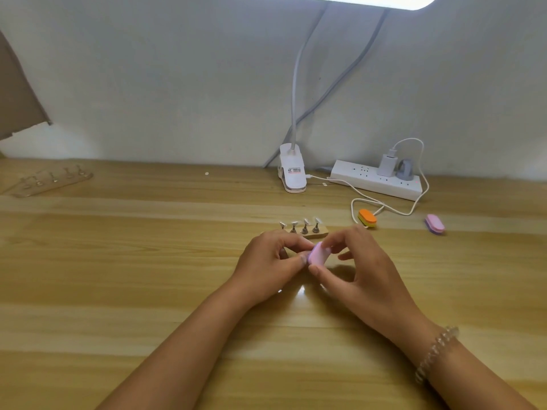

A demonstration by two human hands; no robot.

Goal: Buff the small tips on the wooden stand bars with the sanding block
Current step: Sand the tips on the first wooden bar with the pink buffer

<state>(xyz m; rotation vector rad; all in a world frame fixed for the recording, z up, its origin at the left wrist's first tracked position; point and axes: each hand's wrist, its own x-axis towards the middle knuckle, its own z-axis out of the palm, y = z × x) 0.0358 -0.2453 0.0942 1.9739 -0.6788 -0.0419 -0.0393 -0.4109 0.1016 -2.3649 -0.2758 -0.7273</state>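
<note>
A small wooden stand bar [314,234] lies on the table just beyond my hands, with several little white tips on metal holders [305,226] standing on it. My right hand [364,267] pinches a pink sanding block [317,253] between thumb and fingers. My left hand [269,264] has its fingers curled and pinches something small against the block's left edge; what it holds is hidden by the fingers.
An orange and yellow block [367,218] and a pink and purple block [434,223] lie to the right. A white clip lamp base [291,173], a power strip [376,179] with cables, and a clear stand [47,180] at far left sit near the wall.
</note>
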